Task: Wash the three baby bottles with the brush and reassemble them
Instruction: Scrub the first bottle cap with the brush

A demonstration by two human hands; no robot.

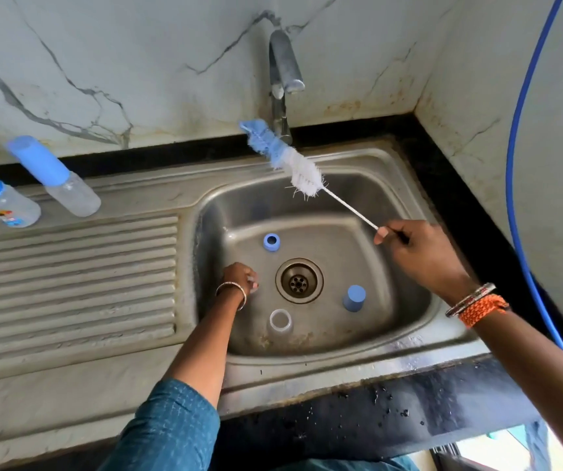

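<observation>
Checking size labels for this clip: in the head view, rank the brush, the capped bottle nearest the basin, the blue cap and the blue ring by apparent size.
1. brush
2. capped bottle
3. blue cap
4. blue ring

Cap and ring look close; the order is unsure.

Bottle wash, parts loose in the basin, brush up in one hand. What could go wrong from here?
1. The blue ring, blue cap and clear bottle lie loose around the open drain; running water could push them about.
2. The right hand pinches the brush only at its handle's far end, so it could slip or flick.
3. Two capped bottles stand on the drainboard by the basin; an elbow could tip them.
</observation>
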